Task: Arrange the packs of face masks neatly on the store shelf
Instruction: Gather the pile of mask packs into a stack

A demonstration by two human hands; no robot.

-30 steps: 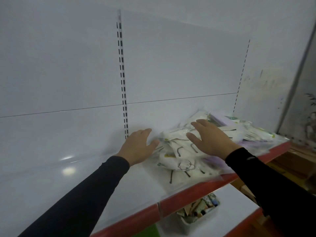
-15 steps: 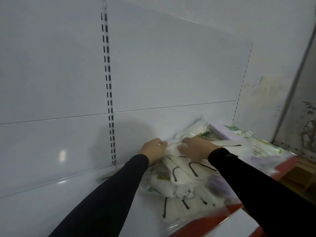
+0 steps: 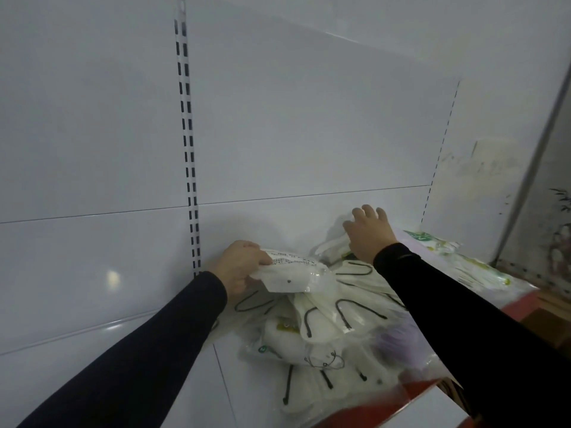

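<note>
A loose heap of clear-wrapped face mask packs [image 3: 327,332], white with black ear loops, lies on the white shelf [image 3: 191,393] toward its right end. My left hand [image 3: 239,267] grips one white pack [image 3: 290,274] by its left edge, lifted above the heap near the back panel. My right hand [image 3: 369,231] reaches farther back, fingers spread, resting on another white pack [image 3: 332,245] at the rear of the pile. More packs with green print [image 3: 448,254] lie flat to the right.
The shelf has a red front edge [image 3: 401,406] and a white back panel with a slotted upright [image 3: 188,168]. The left part of the shelf holds no goods. A wall and metal post [image 3: 534,156] stand at the right.
My left hand has pulled one pack up and leftward out of the heap. My right hand let go and moved right and back onto another pack. The view came closer.
</note>
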